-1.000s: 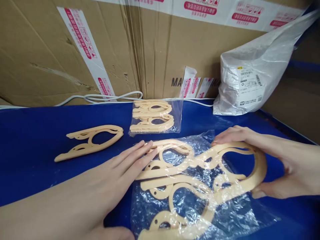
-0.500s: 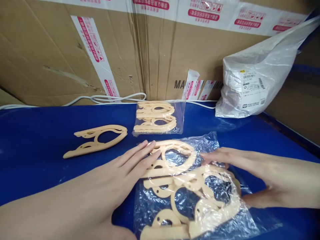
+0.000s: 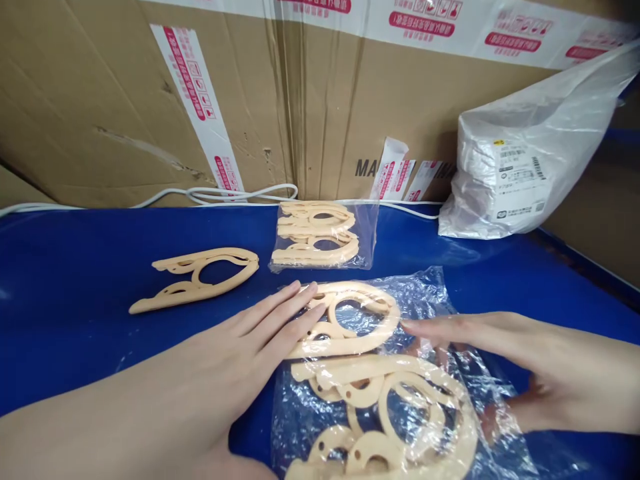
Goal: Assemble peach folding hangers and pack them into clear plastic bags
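A clear plastic bag [image 3: 425,293] lies on the blue table with several beige folding hangers in it. One hanger [image 3: 370,343] rests at the far side of the bag, and others [image 3: 465,427] overlap closer to me. My left hand [image 3: 250,360] is spread flat, fingertips on the left end of the far hanger. At the bag's right side is my right hand [image 3: 520,360], its index finger stretched to the tip of the far hanger. Its thumb and lower fingers show blurred through the plastic, apart from each other. The near end of the bag runs out of view.
A single folded hanger [image 3: 220,290] lies on the table [image 3: 75,273] to the left. Behind the bag sits a smaller clear pack of hangers [image 3: 315,257]. A white cable [image 3: 170,192], a large cardboard box [image 3: 320,120] and a white labelled parcel bag [image 3: 480,167] stand along the back.
The near hangers in the bag have shifted toward me and lie closer together. My right hand has moved slightly nearer, its thumb now behind the plastic. My left hand stays on the far hanger.
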### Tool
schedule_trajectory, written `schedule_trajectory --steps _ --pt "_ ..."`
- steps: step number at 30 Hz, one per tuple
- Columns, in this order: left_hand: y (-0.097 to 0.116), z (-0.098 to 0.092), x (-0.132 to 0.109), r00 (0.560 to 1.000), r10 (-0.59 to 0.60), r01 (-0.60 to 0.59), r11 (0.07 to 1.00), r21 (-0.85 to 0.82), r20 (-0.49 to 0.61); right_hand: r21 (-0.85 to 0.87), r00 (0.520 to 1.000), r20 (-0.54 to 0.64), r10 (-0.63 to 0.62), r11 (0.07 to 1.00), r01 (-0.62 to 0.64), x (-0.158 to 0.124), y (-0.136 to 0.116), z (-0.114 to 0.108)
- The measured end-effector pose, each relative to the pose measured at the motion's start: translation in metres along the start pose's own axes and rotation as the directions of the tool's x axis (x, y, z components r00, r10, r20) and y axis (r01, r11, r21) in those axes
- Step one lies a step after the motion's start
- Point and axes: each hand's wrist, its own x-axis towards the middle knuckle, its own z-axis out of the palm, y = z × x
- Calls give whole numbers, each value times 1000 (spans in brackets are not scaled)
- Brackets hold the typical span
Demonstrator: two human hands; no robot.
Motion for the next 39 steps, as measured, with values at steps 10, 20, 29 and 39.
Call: schedule_trajectory --steps 10,20,29,39 --pt "-9 2 2 997 68 -68 998 8 38 27 1000 -22 -9 1000 10 11 -4 7" --pt "-7 6 2 994 78 -78 997 -5 74 -35 1000 8 -10 999 11 13 -7 5" --pt "-8 13 0 997 50 -53 997 49 59 9 996 -88 -26 1000 27 10 -4 12" --pt "-8 23 1 998 54 -53 998 33 -34 -123 988 -113 -102 989 88 8 -2 15"
